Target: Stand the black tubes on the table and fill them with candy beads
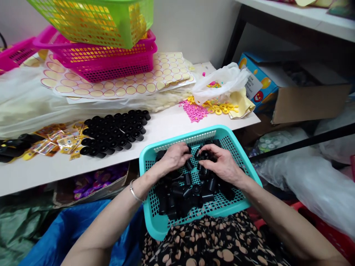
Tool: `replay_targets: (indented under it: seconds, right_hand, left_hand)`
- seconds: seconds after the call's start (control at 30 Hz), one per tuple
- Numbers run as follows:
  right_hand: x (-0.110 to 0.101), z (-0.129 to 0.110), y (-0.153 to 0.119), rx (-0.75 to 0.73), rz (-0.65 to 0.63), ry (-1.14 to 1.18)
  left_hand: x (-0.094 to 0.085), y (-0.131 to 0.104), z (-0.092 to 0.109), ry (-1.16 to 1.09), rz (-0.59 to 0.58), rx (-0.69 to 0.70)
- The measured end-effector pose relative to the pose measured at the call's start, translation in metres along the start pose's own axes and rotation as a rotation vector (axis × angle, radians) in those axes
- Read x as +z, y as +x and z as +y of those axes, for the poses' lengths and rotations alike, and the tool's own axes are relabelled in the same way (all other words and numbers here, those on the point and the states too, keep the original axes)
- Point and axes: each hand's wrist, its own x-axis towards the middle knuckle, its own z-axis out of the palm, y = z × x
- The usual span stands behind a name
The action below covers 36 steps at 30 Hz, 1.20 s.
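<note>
A turquoise plastic basket point(242, 175) rests on my lap against the table edge, with many small black plastic cylinders point(177, 191) lying loose in it. Both my hands are inside the basket near its far side. My left hand point(175, 157) has its fingers curled down round a black cylinder, which they partly hide. To its right, my right hand point(223, 164) curves thumb and fingers round another black cylinder point(205, 154). On the table to the left stand rows of matching black cylinders point(111, 135), packed upright side by side.
Small printed packets point(65, 138) lie left of the rows. Pink beads point(195, 111) and yellow rings point(222, 108) sit near a white plastic bag point(222, 83). Behind are sticker sheets point(122, 88) under stacked pink point(111, 66) and green baskets point(127, 27). An opened carton point(307, 99) stands right.
</note>
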Motion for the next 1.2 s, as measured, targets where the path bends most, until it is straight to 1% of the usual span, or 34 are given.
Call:
replay_targets:
  seconds: [0.07,0.13,0.17,0.2,0.27,0.4,0.6,0.7,0.87,0.93,1.07,1.13,1.2]
  right_hand:
    - [-0.001,-0.002,-0.004,-0.009,0.03,-0.029]
    - [0.0,-0.001,-0.007,-0.033,0.055,-0.069]
    - [0.001,0.0,-0.007,-0.053,0.067,-0.101]
    - [0.002,0.001,-0.008,-0.076,0.077,-0.137]
    - [0.004,0.002,-0.007,-0.116,0.097,-0.215]
    - [0.006,0.0,-0.003,-0.167,0.09,-0.351]
    - [0.007,-0.002,-0.001,-0.161,0.063,-0.394]
    - [0.007,0.0,-0.001,-0.153,0.049,-0.401]
    - [0.009,0.002,0.0,-0.134,0.05,-0.468]
    - [0.009,0.001,0.0,-0.14,0.052,-0.486]
    - [0.008,-0.001,-0.001,-0.214,0.012,-0.511]
    - [0.009,-0.001,-0.001,-0.218,-0.003,-0.521]
    - [0.011,-0.001,-0.001,-0.199,-0.01,-0.513]
  left_hand:
    - [-0.005,-0.001,0.005,-0.521,0.088,-0.206]
    - [-0.008,-0.005,0.01,-1.013,0.112,-0.379]
    - [-0.01,-0.006,0.013,-1.212,0.114,-0.43]
    - [-0.01,-0.008,0.016,-1.364,0.116,-0.461]
    - [-0.01,-0.011,0.021,-1.527,0.122,-0.487]
    - [-0.007,-0.014,0.029,-1.568,0.132,-0.482]
    - [-0.008,-0.014,0.036,-1.49,0.157,-0.419]
    - [-0.007,-0.014,0.035,-1.421,0.156,-0.399]
    - [-0.002,-0.013,0.033,-1.253,0.203,-0.353]
    - [-0.001,-0.012,0.031,-1.278,0.184,-0.368]
    - [-0.001,-0.012,0.027,-1.371,0.126,-0.445]
    - [0.0,-0.013,0.029,-1.338,0.121,-0.449]
    - [0.001,-0.014,0.033,-1.253,0.121,-0.403]
